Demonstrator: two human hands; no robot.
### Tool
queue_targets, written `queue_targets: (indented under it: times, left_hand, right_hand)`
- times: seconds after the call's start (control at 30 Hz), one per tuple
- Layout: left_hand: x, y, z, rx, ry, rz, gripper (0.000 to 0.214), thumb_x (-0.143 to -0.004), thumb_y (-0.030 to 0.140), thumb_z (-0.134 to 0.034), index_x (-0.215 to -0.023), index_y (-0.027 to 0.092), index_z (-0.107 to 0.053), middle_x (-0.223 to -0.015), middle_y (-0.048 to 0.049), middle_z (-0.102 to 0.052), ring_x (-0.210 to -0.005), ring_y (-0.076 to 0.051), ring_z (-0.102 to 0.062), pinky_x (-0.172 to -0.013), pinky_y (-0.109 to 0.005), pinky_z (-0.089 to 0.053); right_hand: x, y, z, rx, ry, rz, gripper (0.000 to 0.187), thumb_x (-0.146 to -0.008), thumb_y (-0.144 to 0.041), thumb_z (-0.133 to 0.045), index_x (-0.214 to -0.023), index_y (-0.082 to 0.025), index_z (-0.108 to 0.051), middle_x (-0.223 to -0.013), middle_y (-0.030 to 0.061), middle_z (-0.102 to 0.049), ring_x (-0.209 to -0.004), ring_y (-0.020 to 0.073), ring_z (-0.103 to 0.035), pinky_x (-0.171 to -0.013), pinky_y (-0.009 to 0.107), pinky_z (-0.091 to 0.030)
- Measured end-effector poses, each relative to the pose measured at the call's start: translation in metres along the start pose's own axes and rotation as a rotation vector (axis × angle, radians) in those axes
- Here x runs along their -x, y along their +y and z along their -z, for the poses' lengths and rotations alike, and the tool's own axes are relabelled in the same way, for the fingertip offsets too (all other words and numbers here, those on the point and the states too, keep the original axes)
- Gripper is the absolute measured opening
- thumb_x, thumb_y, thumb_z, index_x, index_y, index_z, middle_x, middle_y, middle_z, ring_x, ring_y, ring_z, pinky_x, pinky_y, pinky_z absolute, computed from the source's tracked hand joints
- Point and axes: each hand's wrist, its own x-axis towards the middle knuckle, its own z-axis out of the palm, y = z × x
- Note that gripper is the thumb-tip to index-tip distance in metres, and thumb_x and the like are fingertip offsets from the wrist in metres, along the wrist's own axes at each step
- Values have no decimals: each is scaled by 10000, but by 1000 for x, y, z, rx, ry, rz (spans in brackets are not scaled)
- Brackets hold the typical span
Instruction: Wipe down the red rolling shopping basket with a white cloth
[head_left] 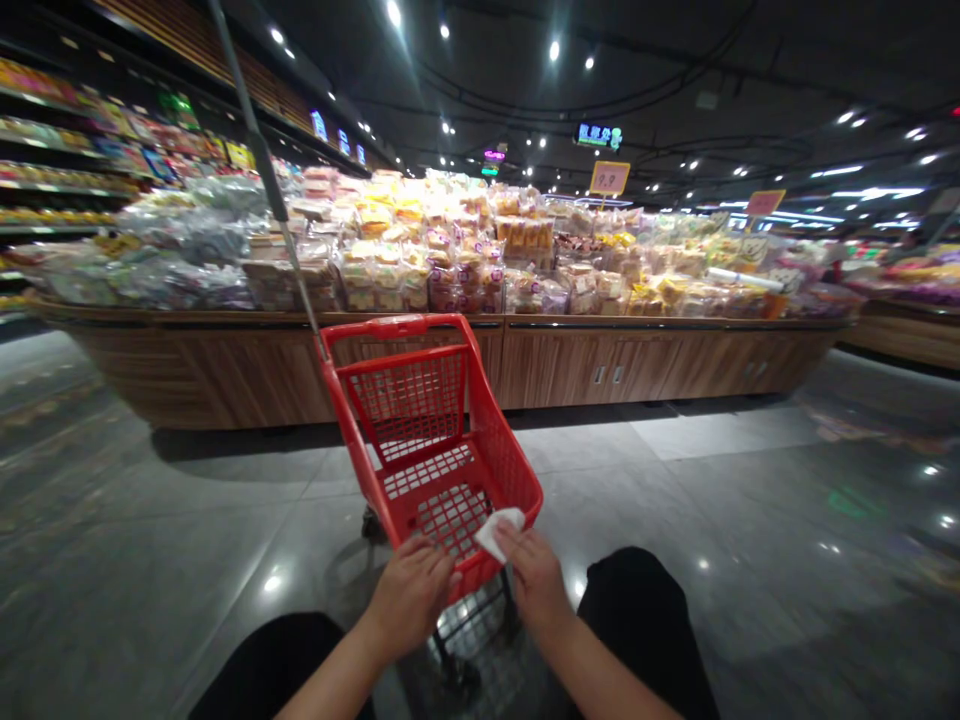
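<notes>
L hand (409, 600) is resting fingers-curled on the near rim of the red plastic mesh trolley basket (510, 480), grip unclear; R hand (534, 578) is pinching a white paper tissue (499, 532) just above it. Bagged pastries (450, 260) are sitting piled on a long wooden display counter (645, 365) ahead, none in hand.

Bagged pastries (450, 250) are heaped on a curved wooden display counter (645, 365), a yellow price sign (609, 178) is raised above them, and packaged goods are stacked on store shelves (67, 150) to the left, beyond a polished grey tile floor (675, 480).
</notes>
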Motion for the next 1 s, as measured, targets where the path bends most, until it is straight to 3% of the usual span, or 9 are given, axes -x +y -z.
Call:
queue_targets:
  times: [0.1,0.17,0.33,0.43,0.57,0.67,0.77,0.87,1.0]
  left_hand:
    - [-1,-2,6,43,7,-23,200,-850,183,-382,-761,199,-561,-699,4,-633,-688,-134,-588,-819,-338,-418]
    - [0,-5,11,70,-4,-32,189,-840,200,-396,-824,206,-584,-734,1,-647,-711,-136,-598,-839,-345,-423]
    - [18,-24,18,60,99,39,226,-828,297,-474,-1004,208,-585,-971,-36,-663,-1001,-201,-576,-1069,-500,-237]
    - [29,-35,11,123,202,198,228,-864,245,-394,-969,197,-591,-1067,-50,-629,-1177,-216,-475,-1068,-485,-278]
    - [32,-34,2,361,248,323,356,-912,266,-259,-830,177,-593,-999,-71,-614,-1231,-217,-408,-1024,-449,-361]
    - [30,-31,4,423,244,312,468,-925,370,-179,-801,176,-586,-952,-84,-601,-1246,-238,-376,-1048,-487,-307]
    - [29,-34,10,416,214,291,576,-905,495,-123,-832,176,-596,-952,-93,-595,-1246,-251,-374,-1037,-478,-318]
    - [31,-40,12,412,203,288,601,-890,542,-119,-755,182,-580,-955,-95,-596,-1245,-256,-379,-1015,-452,-352]
    - [35,-47,9,388,220,290,557,-902,500,-125,-728,188,-552,-964,-93,-590,-1246,-254,-376,-1026,-465,-330]
  right_hand:
    - [4,-32,-20,-81,-52,58,500,-790,-33,-397,-1230,-218,-547,-1207,62,-603,-1037,199,-583,-865,375,-497]
    - [3,-38,-23,-101,-67,84,475,-804,-59,-411,-1230,-218,-546,-1207,58,-604,-1026,201,-585,-850,368,-502]
    - [0,-2,3,-10,-64,68,470,-810,-52,-404,-1215,-234,-559,-1197,56,-610,-1046,198,-578,-868,379,-491]
    - [-2,10,10,-6,-42,73,467,-803,-42,-400,-1187,-234,-583,-1179,58,-621,-1035,190,-585,-860,371,-496]
    - [-10,-26,-14,-48,-90,90,463,-799,-45,-395,-1172,-235,-593,-1160,49,-634,-1031,197,-580,-869,378,-487]
    - [-19,-67,-39,-120,-160,144,431,-810,-87,-428,-1195,-215,-575,-1165,47,-632,-1013,199,-577,-865,351,-486]
    - [-24,-83,-47,-140,-173,183,402,-823,-114,-434,-1191,-194,-577,-1146,51,-642,-975,204,-584,-850,347,-488]
    - [-20,-61,-34,-84,-167,162,389,-819,-117,-434,-1160,-207,-599,-1145,57,-642,-959,205,-589,-824,357,-493]
    - [-8,-4,-3,7,-84,94,464,-796,-55,-405,-1187,-228,-584,-1183,53,-620,-1029,198,-578,-852,372,-488]
